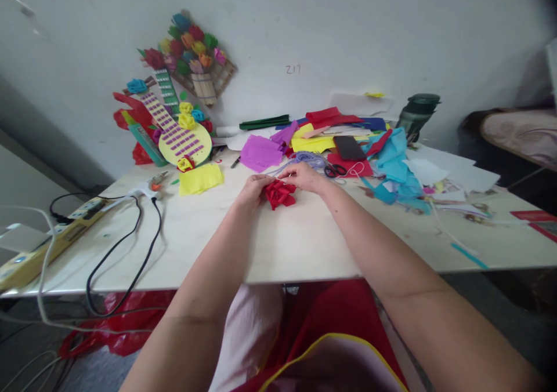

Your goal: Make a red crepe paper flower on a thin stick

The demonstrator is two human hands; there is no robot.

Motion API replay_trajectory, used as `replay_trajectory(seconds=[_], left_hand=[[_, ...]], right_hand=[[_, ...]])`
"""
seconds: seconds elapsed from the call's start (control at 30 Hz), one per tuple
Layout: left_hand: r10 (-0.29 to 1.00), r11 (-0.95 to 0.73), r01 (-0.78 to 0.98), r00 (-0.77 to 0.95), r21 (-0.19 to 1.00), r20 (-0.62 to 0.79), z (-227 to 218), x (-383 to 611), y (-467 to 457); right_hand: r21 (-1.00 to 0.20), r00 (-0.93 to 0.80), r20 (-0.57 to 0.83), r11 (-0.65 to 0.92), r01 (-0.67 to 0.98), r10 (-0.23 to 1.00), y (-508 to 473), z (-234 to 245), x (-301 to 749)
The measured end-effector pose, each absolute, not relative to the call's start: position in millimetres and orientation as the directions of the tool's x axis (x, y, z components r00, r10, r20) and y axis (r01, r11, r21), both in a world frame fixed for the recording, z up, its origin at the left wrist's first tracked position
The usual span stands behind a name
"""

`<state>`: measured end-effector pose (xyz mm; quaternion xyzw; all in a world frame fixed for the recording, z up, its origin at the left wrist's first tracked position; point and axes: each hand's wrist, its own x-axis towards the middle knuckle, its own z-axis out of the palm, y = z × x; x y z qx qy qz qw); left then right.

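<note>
A red crepe paper flower [279, 194] is held between my two hands over the middle of the white table. My left hand [255, 189] is closed on its left side, thumb and fingers pinching near the top edge. With bent, pinched fingers, my right hand [303, 177] grips the flower's upper right edge. The fingertips of both hands nearly meet; what exactly lies between them is too small to make out. Just beyond my right hand are black-handled scissors [335, 170] and a bundle of pale purple cord [310, 160].
Purple paper [261, 153], a phone [349, 148], blue crepe paper [394, 160] and a dark bottle [418, 116] stand or lie toward the back. At left are a yellow paper sheet [201, 179], a glue gun [150, 188], a guitar-shaped craft [185, 142] and a power strip [52, 247] with cables.
</note>
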<state>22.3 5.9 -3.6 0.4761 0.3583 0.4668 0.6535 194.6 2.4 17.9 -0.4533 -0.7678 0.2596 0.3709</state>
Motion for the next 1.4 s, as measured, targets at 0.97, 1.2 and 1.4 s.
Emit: replay_trajectory(seconds=[0.97,1.2,1.4], left_hand=[[0.958,0.155,-0.300,0.280,0.941,-0.068,-3.1,20.2,11.0],[0.964,0.196,-0.339,0.240,0.920,-0.117,2.3,20.9,11.4],[0.973,0.171,-0.317,0.203,0.933,-0.110,1.3,23.4,10.0]], right_hand=[[-0.701,-0.277,0.394,0.482,0.525,0.876,3.2,20.2,194.8],[-0.725,-0.239,0.411,0.474,0.499,0.880,3.6,20.8,194.8],[-0.720,-0.238,0.463,0.519,0.462,0.854,8.1,16.7,194.1]])
